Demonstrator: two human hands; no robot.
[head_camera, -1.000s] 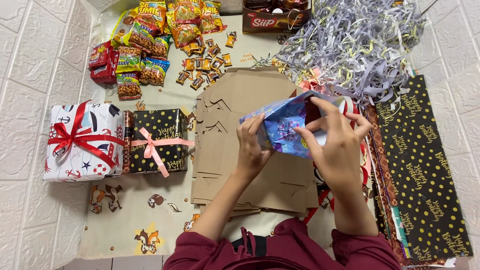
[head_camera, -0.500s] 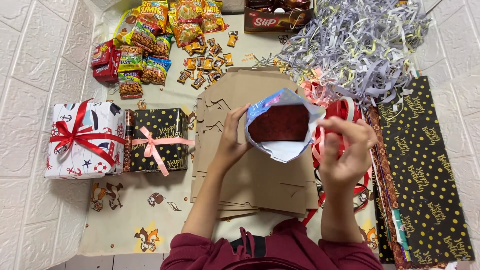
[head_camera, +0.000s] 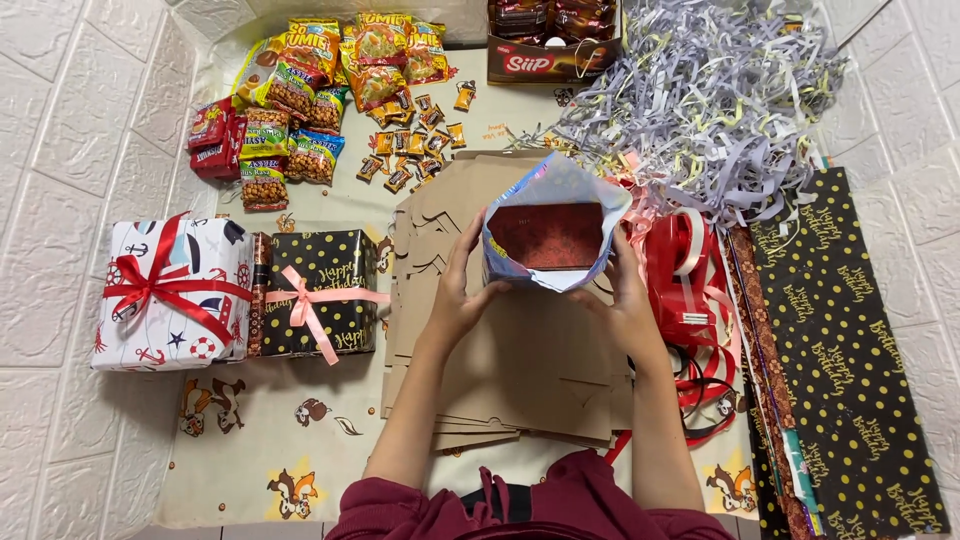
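Both hands grip a red box half-wrapped in blue patterned gift paper (head_camera: 548, 235), the left hand (head_camera: 462, 290) on its near-left side, the right hand (head_camera: 625, 295) on its near-right side; the top flaps stand open, unfolded, so the wrapping looks about half done. Beneath lies a stack of flat brown cardboard cutouts (head_camera: 500, 370). Red ribbon (head_camera: 690, 290) crowds the right; two finished gift boxes (head_camera: 240, 290) sit well left.

Two bare forearms, no rings or watch visible on the fingers (head_camera: 462, 262) — behind them, maroon sleeves (head_camera: 392, 505) pushed up above the elbows.
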